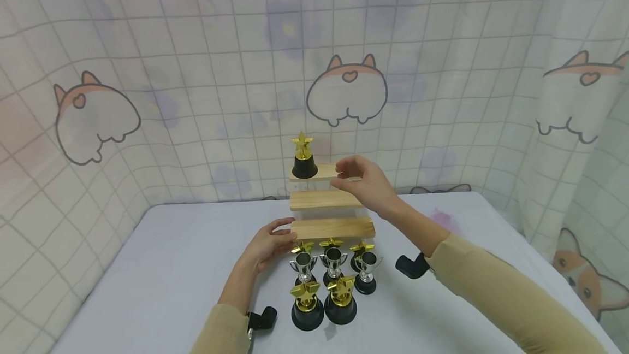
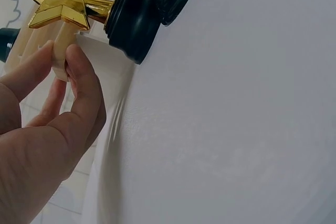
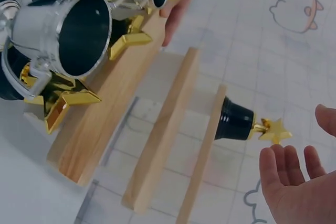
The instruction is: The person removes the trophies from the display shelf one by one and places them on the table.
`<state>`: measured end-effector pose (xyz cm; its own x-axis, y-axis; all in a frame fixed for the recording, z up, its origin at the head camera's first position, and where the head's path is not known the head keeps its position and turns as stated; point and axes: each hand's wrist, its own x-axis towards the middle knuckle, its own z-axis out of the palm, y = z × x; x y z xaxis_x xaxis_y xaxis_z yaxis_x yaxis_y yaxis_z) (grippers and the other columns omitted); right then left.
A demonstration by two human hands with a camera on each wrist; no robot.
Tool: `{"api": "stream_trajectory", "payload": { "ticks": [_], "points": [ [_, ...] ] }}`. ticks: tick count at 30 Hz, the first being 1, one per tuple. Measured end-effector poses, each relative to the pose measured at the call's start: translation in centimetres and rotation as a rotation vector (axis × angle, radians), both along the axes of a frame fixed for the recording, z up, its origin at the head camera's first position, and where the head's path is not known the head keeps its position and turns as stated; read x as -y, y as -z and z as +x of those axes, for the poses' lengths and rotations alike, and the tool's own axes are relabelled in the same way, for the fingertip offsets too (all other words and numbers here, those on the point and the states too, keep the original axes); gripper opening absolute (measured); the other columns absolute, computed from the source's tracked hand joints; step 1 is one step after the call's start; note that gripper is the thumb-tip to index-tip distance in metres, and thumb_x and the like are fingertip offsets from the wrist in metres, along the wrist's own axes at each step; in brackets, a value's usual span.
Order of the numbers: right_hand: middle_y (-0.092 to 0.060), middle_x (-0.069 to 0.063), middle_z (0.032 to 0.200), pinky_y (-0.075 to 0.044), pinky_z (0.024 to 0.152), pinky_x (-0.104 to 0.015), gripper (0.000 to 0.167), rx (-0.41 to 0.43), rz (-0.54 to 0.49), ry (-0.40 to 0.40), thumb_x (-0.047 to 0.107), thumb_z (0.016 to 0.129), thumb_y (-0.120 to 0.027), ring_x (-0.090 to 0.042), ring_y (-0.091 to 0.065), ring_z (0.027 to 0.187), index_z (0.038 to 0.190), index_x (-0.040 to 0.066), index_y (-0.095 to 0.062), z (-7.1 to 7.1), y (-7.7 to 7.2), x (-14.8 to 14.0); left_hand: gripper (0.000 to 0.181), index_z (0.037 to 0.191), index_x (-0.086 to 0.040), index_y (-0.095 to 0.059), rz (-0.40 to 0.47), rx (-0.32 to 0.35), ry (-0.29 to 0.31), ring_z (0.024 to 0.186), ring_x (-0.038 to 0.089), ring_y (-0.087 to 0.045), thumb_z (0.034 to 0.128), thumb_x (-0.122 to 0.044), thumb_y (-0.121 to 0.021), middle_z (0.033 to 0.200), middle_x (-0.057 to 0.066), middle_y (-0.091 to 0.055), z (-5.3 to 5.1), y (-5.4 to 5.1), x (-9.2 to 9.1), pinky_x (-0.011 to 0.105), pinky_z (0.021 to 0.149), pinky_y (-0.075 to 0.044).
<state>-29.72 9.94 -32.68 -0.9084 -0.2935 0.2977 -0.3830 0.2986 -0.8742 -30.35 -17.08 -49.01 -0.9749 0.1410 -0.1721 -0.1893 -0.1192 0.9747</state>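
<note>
A gold star trophy [image 1: 304, 164] with a black base stands upright at the left end of the top step of a wooden three-step stand [image 1: 332, 229]. My right hand [image 1: 367, 183] hovers by that step's right end, fingers loosely bent and holding nothing. In the right wrist view a gap separates its fingers from the star trophy [image 3: 236, 119]. With thumb and fingertips, my left hand [image 1: 269, 243] pinches the left end of the lowest step; the left wrist view shows this grip on the board end [image 2: 61, 59] beside a star trophy [image 2: 132, 30].
In front of the stand, several trophies are grouped on the white table [image 1: 196, 266]: silver cups [image 1: 334, 260] in a row, gold stars behind them, and two star trophies [image 1: 340, 300] nearest me. A patterned curtain [image 1: 221, 97] hangs behind the table.
</note>
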Motion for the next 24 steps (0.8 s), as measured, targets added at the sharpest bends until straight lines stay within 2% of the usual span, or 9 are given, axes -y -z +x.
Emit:
{"api": "stream_trajectory", "payload": {
  "ticks": [6,13,20,24],
  "points": [
    [-0.063,-0.011,0.126,-0.052,0.1,-0.046,0.043,0.021,0.024,0.023,0.022,0.096,-0.075,-0.027,-0.06,0.118,0.13,0.001,-0.059,-2.0,0.3,0.4,0.055,0.145,-0.001,-0.052,-0.001,0.01,-0.007,0.1,0.026,-0.069,0.0938,0.001,-0.072,0.127,0.025,-0.06,0.0,0.1,-0.1,0.035,0.089,-0.061],
    [-0.063,-0.014,0.128,-0.053,0.1,-0.044,0.039,0.025,0.032,0.049,0.022,0.096,-0.076,-0.026,-0.061,0.116,0.128,0.005,-0.062,-4.2,0.6,1.9,0.055,0.145,-0.001,-0.053,-0.003,0.013,-0.008,0.098,0.025,-0.07,0.0935,0.002,-0.072,0.126,0.025,-0.061,0.2,-0.2,0.0,0.036,0.089,-0.061],
    [-0.062,-0.011,0.133,-0.053,0.099,-0.044,0.045,0.044,0.035,0.071,0.025,0.096,-0.076,-0.026,-0.059,0.12,0.134,0.006,-0.06,-6.0,1.2,3.6,0.056,0.146,0.0,-0.051,0.01,0.022,0.006,0.1,0.026,-0.069,0.0944,0.002,-0.071,0.127,0.025,-0.06,0.2,-0.2,0.1,0.037,0.09,-0.061],
    [-0.058,-0.014,0.139,-0.053,0.101,-0.043,0.051,0.055,0.017,0.074,0.026,0.096,-0.076,-0.028,-0.056,0.125,0.138,0.005,-0.057,-7.1,1.6,4.3,0.055,0.146,-0.002,-0.051,0.011,0.027,0.0,0.101,0.027,-0.069,0.0942,0.003,-0.071,0.127,0.025,-0.061,0.1,-0.1,0.0,0.036,0.09,-0.061]
  ]
}}
